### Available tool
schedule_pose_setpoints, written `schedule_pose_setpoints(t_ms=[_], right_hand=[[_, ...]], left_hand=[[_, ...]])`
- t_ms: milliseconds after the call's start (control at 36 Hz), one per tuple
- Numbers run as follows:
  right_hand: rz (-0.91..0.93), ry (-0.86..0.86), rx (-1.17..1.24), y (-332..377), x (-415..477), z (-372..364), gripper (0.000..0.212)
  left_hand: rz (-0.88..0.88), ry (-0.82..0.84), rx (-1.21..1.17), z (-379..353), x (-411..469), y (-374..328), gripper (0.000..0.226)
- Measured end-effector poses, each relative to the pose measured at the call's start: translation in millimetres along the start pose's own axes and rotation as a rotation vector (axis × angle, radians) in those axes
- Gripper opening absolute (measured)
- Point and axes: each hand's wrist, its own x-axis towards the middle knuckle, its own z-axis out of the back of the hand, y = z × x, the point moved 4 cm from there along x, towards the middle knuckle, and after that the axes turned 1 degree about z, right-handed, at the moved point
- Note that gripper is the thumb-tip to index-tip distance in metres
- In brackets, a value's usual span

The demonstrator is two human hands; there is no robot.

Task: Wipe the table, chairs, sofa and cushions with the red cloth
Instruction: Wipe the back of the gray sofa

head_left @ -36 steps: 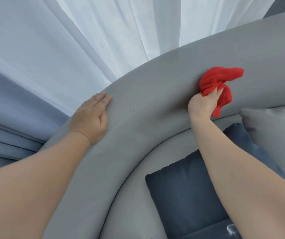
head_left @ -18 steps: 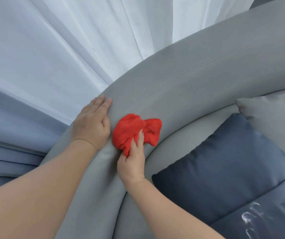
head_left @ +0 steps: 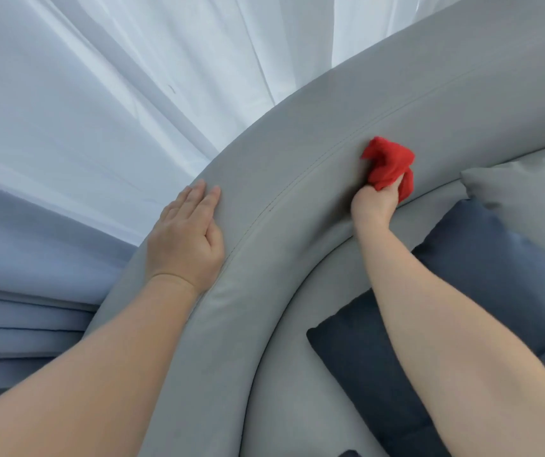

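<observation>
The curved grey sofa backrest (head_left: 297, 179) arcs from lower left to upper right. My right hand (head_left: 375, 206) grips the bunched red cloth (head_left: 388, 164) and presses it against the backrest's inner slope, just below the stitched seam. My left hand (head_left: 187, 239) lies flat, fingers straight, on the top of the backrest to the left. A dark blue cushion (head_left: 482, 272) leans on the seat under my right forearm, and a grey cushion (head_left: 525, 199) stands behind it at the right.
White sheer curtains (head_left: 132, 77) hang close behind the sofa. Heavier blue-grey curtain folds (head_left: 27, 291) lie at the lower left beside the backrest.
My right hand swept the red cloth from far right to beside my left hand, then back right along the backrest. My left hand has stayed flat on top.
</observation>
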Motion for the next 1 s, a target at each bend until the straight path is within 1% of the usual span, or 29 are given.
schedule_pose_setpoints(t_ms=[56, 83, 139, 194, 361, 472, 583, 639, 722, 806, 889, 945, 1000], right_hand=[[-0.117, -0.025, -0.036, -11, 18, 4, 0.08], [-0.138, -0.023, -0.043, -16, 19, 3, 0.082], [-0.149, -0.021, -0.024, -26, 12, 0, 0.083], [-0.131, -0.02, -0.013, -33, 6, -2, 0.078], [-0.122, 0.007, -0.067, -41, -2, -2, 0.069], [-0.149, 0.092, -0.094, -55, -58, -19, 0.06], [-0.286, 0.211, -0.093, -83, -145, -33, 0.055], [-0.305, 0.241, -0.067, -88, -185, -36, 0.052], [-0.322, 0.332, -0.056, -93, -234, -30, 0.047], [-0.342, 0.375, -0.059, -98, -246, -20, 0.051], [-0.339, 0.378, -0.051, -98, -236, -21, 0.055], [-0.37, 0.376, -0.043, -101, -232, -24, 0.058], [-0.397, 0.349, -0.031, -105, -224, -24, 0.055]], left_hand=[[-0.012, 0.002, -0.001, 1, 2, 0, 0.053], [-0.015, 0.0, 0.002, 2, 2, 2, 0.053], [-0.019, -0.005, 0.008, 3, 0, 6, 0.052], [-0.023, -0.015, 0.01, 2, -2, 7, 0.052], [-0.035, -0.023, 0.001, 0, -1, 4, 0.052], [-0.043, -0.041, 0.006, 0, -1, 7, 0.051], [-0.042, -0.048, 0.005, -1, -2, 5, 0.051], [-0.043, -0.052, 0.005, 0, -1, 5, 0.052], [-0.042, -0.055, 0.004, 0, -2, 6, 0.052], [-0.049, -0.055, 0.002, -1, -3, 4, 0.051], [-0.051, -0.061, 0.001, 1, -2, 5, 0.051], [-0.048, -0.063, -0.001, 1, -2, 5, 0.051], [-0.045, -0.062, -0.004, 1, -2, 5, 0.051]])
